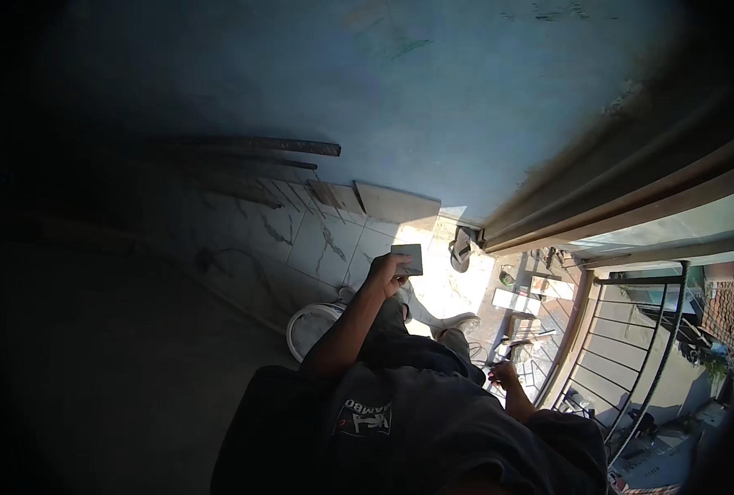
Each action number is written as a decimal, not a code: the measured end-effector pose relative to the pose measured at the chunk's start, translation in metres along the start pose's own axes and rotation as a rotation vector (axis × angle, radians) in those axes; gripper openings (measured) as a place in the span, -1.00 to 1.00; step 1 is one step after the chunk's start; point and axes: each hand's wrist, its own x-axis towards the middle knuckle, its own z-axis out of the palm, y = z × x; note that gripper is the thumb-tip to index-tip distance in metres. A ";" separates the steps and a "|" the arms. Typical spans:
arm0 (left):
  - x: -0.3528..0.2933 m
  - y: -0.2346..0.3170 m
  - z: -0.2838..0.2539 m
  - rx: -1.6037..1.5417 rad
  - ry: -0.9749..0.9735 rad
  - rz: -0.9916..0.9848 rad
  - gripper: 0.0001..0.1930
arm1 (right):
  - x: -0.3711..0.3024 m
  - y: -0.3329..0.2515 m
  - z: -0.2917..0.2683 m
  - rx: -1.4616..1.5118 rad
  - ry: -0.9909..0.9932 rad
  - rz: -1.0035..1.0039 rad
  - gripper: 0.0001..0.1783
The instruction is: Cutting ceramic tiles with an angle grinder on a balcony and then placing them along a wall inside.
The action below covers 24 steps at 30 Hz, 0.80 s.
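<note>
My left hand (386, 274) is raised in front of me, its fingers closed on a flat, rectangular, grey-green piece (410, 256); the frame does not show what kind of thing it is. Low on the other side, my right hand (505, 376) hangs near my hip with its fingers curled. A small reddish spot shows at those fingers, too small to name. Beneath my left forearm stands a round white bucket (298, 332), partly covered by the arm. Ahead rises a blue-grey wall (367, 91), apart from both hands.
Dark bars (276, 147) and a flat panel (396, 205) lie along the wall's foot. A sandal (461, 250) sits on the sunlit marbled tile floor (325, 247). At right are a doorway frame (623, 198), scattered boards (517, 300) and a metal railing (631, 330).
</note>
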 end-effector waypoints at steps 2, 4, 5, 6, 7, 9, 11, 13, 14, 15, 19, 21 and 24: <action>-0.004 0.025 -0.061 -0.226 0.155 0.010 -0.84 | -0.006 -0.079 0.028 0.054 0.045 0.074 -0.89; -0.009 0.052 -0.115 -0.306 0.208 0.037 -0.86 | -0.004 -0.144 0.063 -0.091 0.016 -0.093 -0.93; -0.012 0.066 -0.133 -0.374 0.239 0.061 -0.86 | 0.003 -0.171 0.079 -0.060 -0.005 -0.118 -0.93; -0.017 0.078 -0.153 -0.446 0.275 0.087 -0.86 | 0.008 -0.193 0.096 -0.007 -0.113 -0.226 -0.92; -0.018 0.090 -0.175 -0.485 0.270 0.105 -0.84 | 0.018 -0.219 0.113 -0.060 -0.166 -0.273 -0.89; -0.030 0.102 -0.233 -0.530 0.243 0.164 -0.83 | 0.008 -0.275 0.167 -0.551 -0.099 -0.510 -0.85; -0.032 0.119 -0.258 -0.566 0.172 0.212 -0.83 | 0.027 -0.305 0.190 -0.600 -0.088 -0.550 -0.84; -0.041 0.129 -0.296 -0.664 0.251 0.244 -0.83 | 0.020 -0.348 0.240 -0.740 -0.096 -0.549 -0.86; -0.043 0.136 -0.311 -0.725 0.302 0.256 -0.83 | 0.018 -0.365 0.259 -0.782 -0.077 -0.539 -0.84; -0.046 0.143 -0.326 -0.727 0.296 0.270 -0.82 | 0.015 -0.382 0.276 -0.853 -0.101 -0.598 -0.84; -0.051 0.172 -0.390 -0.898 0.335 0.301 -0.80 | 0.027 -0.432 0.337 -1.015 -0.124 -0.640 -0.86; -0.051 0.181 -0.431 -0.945 0.388 0.313 -0.80 | 0.035 -0.451 0.375 -1.101 -0.132 -0.584 -0.88; -0.060 0.191 -0.500 -1.037 0.495 0.329 -0.79 | 0.044 -0.472 0.445 -1.143 -0.232 -0.463 -0.86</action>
